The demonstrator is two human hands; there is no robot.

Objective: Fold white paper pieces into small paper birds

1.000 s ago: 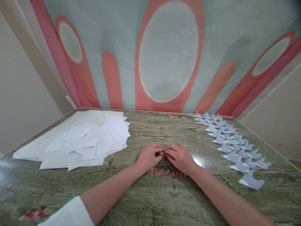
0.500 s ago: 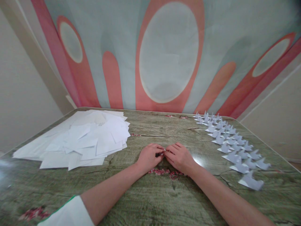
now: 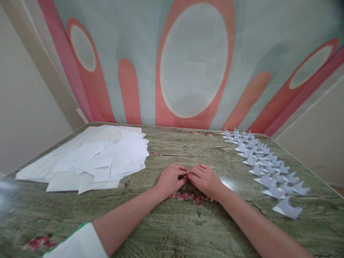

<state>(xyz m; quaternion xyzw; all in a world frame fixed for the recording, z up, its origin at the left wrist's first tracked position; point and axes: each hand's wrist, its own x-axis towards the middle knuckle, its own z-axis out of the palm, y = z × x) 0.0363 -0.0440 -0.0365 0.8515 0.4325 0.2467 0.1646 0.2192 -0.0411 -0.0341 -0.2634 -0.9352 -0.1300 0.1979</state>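
Observation:
My left hand (image 3: 172, 179) and my right hand (image 3: 203, 179) meet at the fingertips over the middle of the table. Both are closed in a pinch on a small bit of white paper (image 3: 188, 172); the fingers hide almost all of it, so its shape does not show. To the right stand several folded white paper birds (image 3: 288, 207) in slanting rows, the nearest one a little apart from the others. Loose sheets of white paper (image 3: 91, 157) lie in a wide, untidy pile on the left.
The wood-patterned table (image 3: 172, 229) has printed pink flowers and a shiny glare beside my right wrist. Behind its far edge hangs a grey-green backdrop (image 3: 146, 71) with coral shapes. A tiny white scrap (image 3: 11, 211) lies at the far left.
Both hands stay in the same place, fingertips together on the paper. The whole view has shifted very slightly; the pile and the birds have not moved on the table.

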